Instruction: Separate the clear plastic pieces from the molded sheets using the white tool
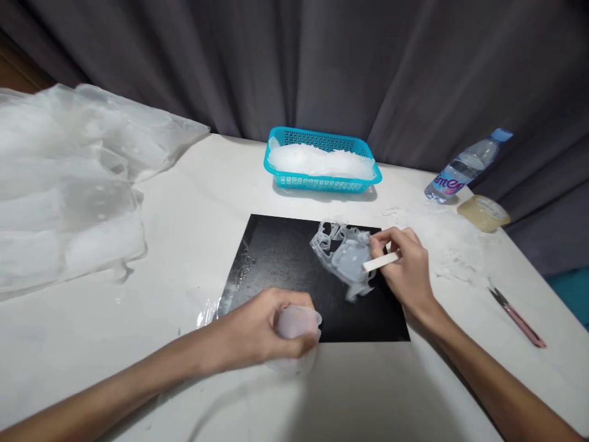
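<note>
My left hand (271, 325) is closed around a translucent, whitish piece with a rounded, wavy edge (298, 322), just over the near edge of a black mat (271, 261). What kind of piece it is, I cannot make out. Over the mat's right side, my right hand (405, 264) grips a short white stick (381, 262) between its fingers. The same hand also has hold of a ragged, cut-out clear plastic sheet (352, 261), somewhat blurred, at its right edge. The fingertips on the sheet are partly hidden.
A turquoise basket (322, 183) holding white material stands at the back. Milky plastic bags (69, 190) lie at left. On the right are a water bottle (464, 166), a roll of tape (483, 213), clear scraps (455, 242) and a pink-handled cutting tool (518, 316). A grey curtain hangs behind.
</note>
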`<state>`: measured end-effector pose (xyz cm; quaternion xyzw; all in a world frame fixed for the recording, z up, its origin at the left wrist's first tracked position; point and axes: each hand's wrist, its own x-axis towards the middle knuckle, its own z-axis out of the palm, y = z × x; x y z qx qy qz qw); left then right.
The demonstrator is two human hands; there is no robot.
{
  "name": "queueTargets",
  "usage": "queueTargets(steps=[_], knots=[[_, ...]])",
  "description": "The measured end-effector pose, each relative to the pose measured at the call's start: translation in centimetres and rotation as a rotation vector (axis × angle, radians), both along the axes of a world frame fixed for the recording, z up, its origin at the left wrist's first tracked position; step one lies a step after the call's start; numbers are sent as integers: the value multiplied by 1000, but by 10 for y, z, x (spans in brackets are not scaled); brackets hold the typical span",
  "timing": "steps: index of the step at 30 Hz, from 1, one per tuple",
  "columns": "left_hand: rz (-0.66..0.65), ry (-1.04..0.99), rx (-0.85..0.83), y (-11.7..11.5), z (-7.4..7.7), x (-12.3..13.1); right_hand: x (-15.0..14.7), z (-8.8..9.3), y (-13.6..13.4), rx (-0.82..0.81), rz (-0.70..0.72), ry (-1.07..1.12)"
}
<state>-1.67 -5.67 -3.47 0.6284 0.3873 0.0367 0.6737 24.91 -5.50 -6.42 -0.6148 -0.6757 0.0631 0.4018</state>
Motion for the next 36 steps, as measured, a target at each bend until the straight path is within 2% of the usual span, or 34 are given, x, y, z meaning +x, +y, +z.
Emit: queueTargets(steps=[2, 5, 10, 13, 16, 19, 21, 27, 36], knots=[[15, 11, 22, 0, 2, 0, 14, 2, 5, -52, -22, 0], [27, -42, 28, 1, 2, -1, 18, 6, 1, -87, 23, -46], [72, -75, 121, 3, 1, -5, 6, 9, -11, 79, -7, -91], [84, -119, 94, 4, 4, -5, -4, 10, -19, 180, -20, -103], [102, -181, 89, 5, 7, -4, -19, 14, -34, 203, 122, -126], [165, -237, 153, 5, 4, -3, -35, 15, -50, 107, 366, -147], [183, -253, 173, 5, 1, -3, -42, 14, -56, 95, 433, -134], [241, -315, 193, 4, 0, -5, -33, 8, -57, 198, 417, -184], [209, -378, 182, 8, -1, -9, -29, 10, -57, 255, 378, -250]])
